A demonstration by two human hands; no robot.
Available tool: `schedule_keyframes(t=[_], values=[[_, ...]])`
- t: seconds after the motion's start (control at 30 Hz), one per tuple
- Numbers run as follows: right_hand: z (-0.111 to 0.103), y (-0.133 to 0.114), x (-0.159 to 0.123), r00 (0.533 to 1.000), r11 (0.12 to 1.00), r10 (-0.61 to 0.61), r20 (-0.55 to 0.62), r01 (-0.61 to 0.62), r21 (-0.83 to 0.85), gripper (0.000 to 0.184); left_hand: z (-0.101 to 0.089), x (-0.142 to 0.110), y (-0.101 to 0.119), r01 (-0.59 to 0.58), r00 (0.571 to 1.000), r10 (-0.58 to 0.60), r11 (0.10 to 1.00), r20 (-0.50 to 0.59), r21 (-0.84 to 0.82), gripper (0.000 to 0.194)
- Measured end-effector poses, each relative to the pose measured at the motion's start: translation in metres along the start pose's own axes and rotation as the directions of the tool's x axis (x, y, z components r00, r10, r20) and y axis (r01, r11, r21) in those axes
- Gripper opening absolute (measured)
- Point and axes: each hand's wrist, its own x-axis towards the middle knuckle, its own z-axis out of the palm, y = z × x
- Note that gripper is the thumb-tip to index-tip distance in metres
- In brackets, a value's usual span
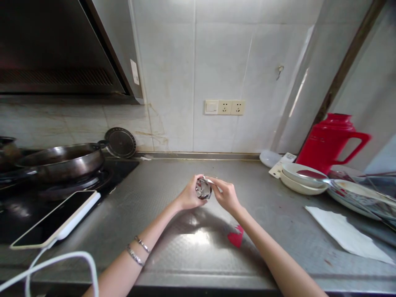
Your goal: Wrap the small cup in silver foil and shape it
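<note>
My left hand (191, 194) is wrapped round a small, round, shiny cup-like thing (203, 189), silvery and clear with dark patches inside; its exact kind does not show. At its upper right edge, my right hand (227, 196) has its fingers pressed together on a thin whitish piece (208, 180), too small to name. Both hands are just above the steel counter (167, 177). Beside my right forearm lie torn red scraps (236, 237).
On the left are a black stove with a steel pan (66, 163) and a phone (55, 218) on a white cable. A red thermos jug (328, 144), stacked bowls (305, 187), plates (361, 196) and white paper (346, 233) occupy the right side. Behind rises a tiled wall with sockets (225, 107).
</note>
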Motion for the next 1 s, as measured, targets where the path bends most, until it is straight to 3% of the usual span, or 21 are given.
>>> schedule_keyframes(t=[0.1,0.17,0.27,0.37,0.5,0.7,0.9,1.0], values=[[0.002,0.000,-0.003,0.995,0.995,-0.096,0.000,0.096,0.008,0.033,0.000,0.000,0.002,-0.006,1.000,0.006,1.000,0.023,-0.004,0.074],[0.002,0.001,-0.003,0.997,0.997,-0.080,-0.014,0.080,0.023,0.031,0.000,0.000,0.004,-0.015,1.000,0.014,1.000,0.026,0.020,0.072],[0.001,0.004,-0.001,0.992,0.993,0.112,-0.059,-0.110,0.039,0.026,0.001,-0.001,0.006,-0.026,1.000,0.025,0.998,0.019,0.060,0.074],[0.000,0.005,0.002,0.955,0.954,0.292,-0.057,-0.287,0.093,0.029,0.001,-0.001,0.006,-0.032,0.999,0.030,0.996,0.028,0.079,0.077],[0.001,0.006,0.005,0.930,0.919,0.364,-0.058,-0.348,0.185,0.034,0.000,0.000,0.008,-0.040,0.999,0.040,0.996,0.011,0.078,0.078],[-0.005,0.013,0.009,0.866,0.888,0.452,-0.215,-0.416,0.194,0.036,-0.002,0.001,0.015,-0.014,1.000,0.016,0.997,-0.025,0.070,0.099],[-0.007,0.004,0.009,0.933,0.909,0.361,-0.002,-0.351,0.224,0.033,-0.001,0.001,0.016,0.003,1.000,-0.004,1.000,0.024,0.024,0.113],[-0.004,-0.001,0.006,0.963,0.947,0.270,0.018,-0.269,0.178,0.028,-0.001,0.001,0.013,0.002,0.999,-0.003,1.000,0.040,0.014,0.115]])
